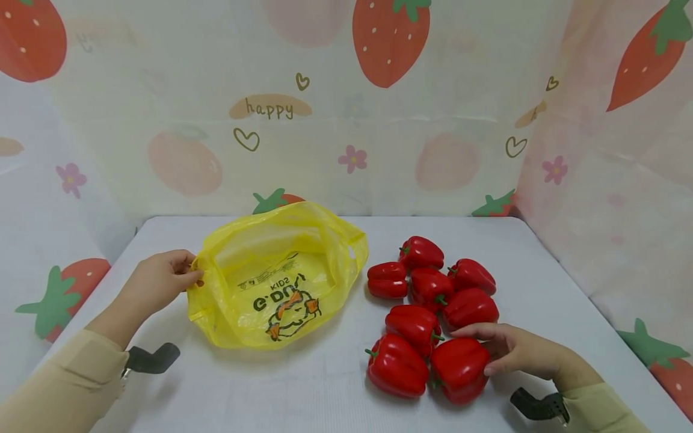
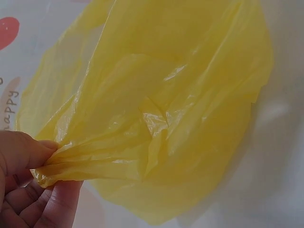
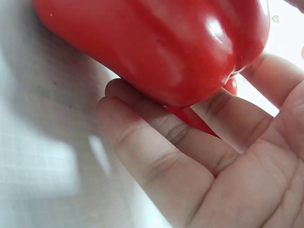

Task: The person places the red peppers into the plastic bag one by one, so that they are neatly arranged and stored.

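Note:
My left hand [image 1: 159,282] pinches the left rim of a yellow plastic bag [image 1: 230,322]. The bag's mouth gapes toward me, and a cartoon print shows on its inside. In the left wrist view, thumb and fingers bunch the thin plastic [image 2: 99,164] into folds. At the near right, my right hand [image 1: 527,353] grips a red bell pepper [image 1: 460,370], thumb on its side and fingers round its far side. The right wrist view has the same bell pepper [image 3: 156,47] close up, with fingers curled beneath it.
Several more red bell peppers cluster beside and behind the gripped one, among them one at the front [image 1: 397,367] and one at the back [image 1: 422,252]. They lie on a white table [image 1: 325,385]. A strawberry-print cloth [image 1: 346,120] rises behind the table and along its sides.

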Tool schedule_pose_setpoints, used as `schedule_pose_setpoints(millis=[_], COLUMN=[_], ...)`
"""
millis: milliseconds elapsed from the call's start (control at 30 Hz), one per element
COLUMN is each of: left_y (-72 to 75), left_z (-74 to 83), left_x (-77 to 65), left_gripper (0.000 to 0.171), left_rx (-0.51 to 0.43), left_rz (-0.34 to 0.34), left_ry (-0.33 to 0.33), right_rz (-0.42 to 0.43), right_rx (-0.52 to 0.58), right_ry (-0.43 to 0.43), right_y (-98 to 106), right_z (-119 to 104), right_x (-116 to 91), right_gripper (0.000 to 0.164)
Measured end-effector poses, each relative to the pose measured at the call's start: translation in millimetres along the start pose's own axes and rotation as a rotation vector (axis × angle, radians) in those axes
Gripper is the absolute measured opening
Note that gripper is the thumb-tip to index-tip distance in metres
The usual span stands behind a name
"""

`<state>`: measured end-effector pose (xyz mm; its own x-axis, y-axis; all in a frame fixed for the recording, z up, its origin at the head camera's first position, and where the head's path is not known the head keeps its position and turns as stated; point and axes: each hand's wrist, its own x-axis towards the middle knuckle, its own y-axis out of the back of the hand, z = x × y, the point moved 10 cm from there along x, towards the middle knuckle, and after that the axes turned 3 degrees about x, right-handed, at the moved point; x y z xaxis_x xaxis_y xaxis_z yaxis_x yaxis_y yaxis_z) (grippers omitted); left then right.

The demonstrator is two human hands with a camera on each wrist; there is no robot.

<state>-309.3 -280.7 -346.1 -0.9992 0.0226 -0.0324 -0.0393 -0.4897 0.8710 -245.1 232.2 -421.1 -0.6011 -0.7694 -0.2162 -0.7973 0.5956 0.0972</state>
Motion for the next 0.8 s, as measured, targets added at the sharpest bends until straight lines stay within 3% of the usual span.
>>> schedule_pose_setpoints(millis=[800], left_y=[-5.2], left_z=[-3.4], left_x=[2.6], left_gripper=[0.018], left_rx=[0.002], left_rz=[-0.018], left_ry=[0.027], right_rz=[0.003], right_rx=[0.033], right_ry=[0.012], right_y=[2.1], right_z=[0.1], right_x=[-1.4], right_gripper=[0.053])
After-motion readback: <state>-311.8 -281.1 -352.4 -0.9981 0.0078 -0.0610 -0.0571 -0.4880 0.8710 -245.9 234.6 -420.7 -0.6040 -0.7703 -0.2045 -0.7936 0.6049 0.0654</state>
